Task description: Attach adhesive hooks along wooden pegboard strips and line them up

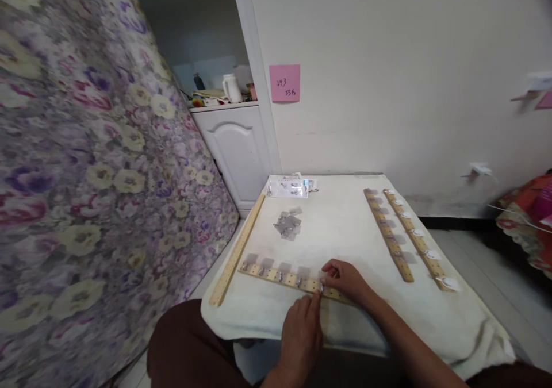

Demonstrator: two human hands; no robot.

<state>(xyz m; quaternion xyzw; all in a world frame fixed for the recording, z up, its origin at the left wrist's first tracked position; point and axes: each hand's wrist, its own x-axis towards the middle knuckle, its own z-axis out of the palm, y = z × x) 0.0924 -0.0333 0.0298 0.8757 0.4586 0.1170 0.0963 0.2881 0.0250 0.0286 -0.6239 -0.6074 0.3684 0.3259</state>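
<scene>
A perforated wooden strip [276,276] lies across the near part of the white cloth-covered table [345,227], with several small metal clips along it. My left hand [301,333] has its fingers pressed together at a clip near the strip's right end. My right hand [345,279] rests on the strip just beside it, fingers curled and pinching there. What either hand grips is too small to make out. A pile of small clear packets [287,224] sits beyond the strip.
A bare wooden strip [237,250] lies along the table's left edge. Two more strips [403,235] with white tags lie at the right. A blister pack [290,188] sits at the back. A floral mattress [86,175] stands on the left, with a white cabinet [235,146] behind.
</scene>
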